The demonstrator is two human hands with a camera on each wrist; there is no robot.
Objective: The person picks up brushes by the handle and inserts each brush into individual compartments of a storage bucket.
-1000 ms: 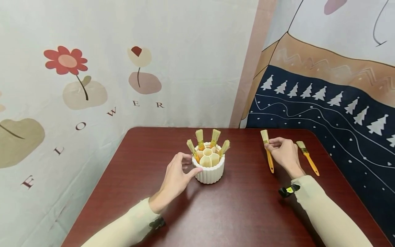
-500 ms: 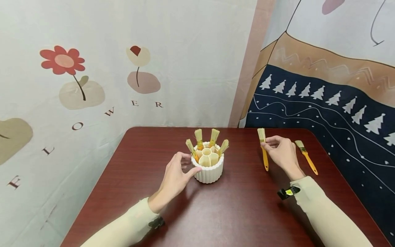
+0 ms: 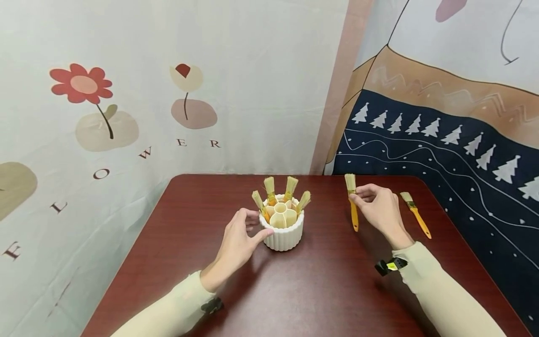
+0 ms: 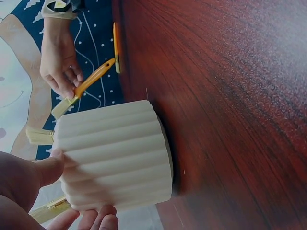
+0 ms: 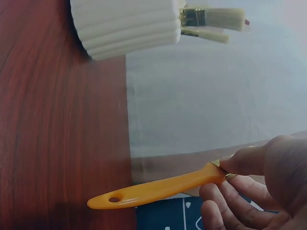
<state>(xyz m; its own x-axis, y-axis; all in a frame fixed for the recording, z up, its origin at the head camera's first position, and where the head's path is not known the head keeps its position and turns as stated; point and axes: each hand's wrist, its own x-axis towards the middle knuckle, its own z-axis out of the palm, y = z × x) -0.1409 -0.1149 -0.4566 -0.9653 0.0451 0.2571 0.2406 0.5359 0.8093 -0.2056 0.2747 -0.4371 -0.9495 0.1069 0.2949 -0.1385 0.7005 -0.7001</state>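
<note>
A white ribbed round holder (image 3: 284,239) stands on the table, divided inside into petal-like compartments. Several paintbrushes stand in it bristles up, one of them a brush (image 3: 269,187) at the back left. My left hand (image 3: 233,250) holds the holder's left side, thumb at the near side and fingers round the far side; the left wrist view shows the thumb (image 4: 48,168) against its ribbed wall. To the right of the holder, my right hand (image 3: 382,213) pinches another paintbrush (image 5: 163,189) near its metal band. That brush is upright, bristles up, its orange handle hanging down.
One more orange-handled paintbrush (image 3: 417,216) lies on the dark red table (image 3: 311,290), right of my right hand. Behind the table hangs a pale cloth (image 3: 261,93) with flower prints, and a navy cloth (image 3: 425,154) with white trees hangs at the right.
My right hand has moved left with the paintbrush, away from the brush lying on the table, and the brush has turned more upright. The left hand stays at the holder.
</note>
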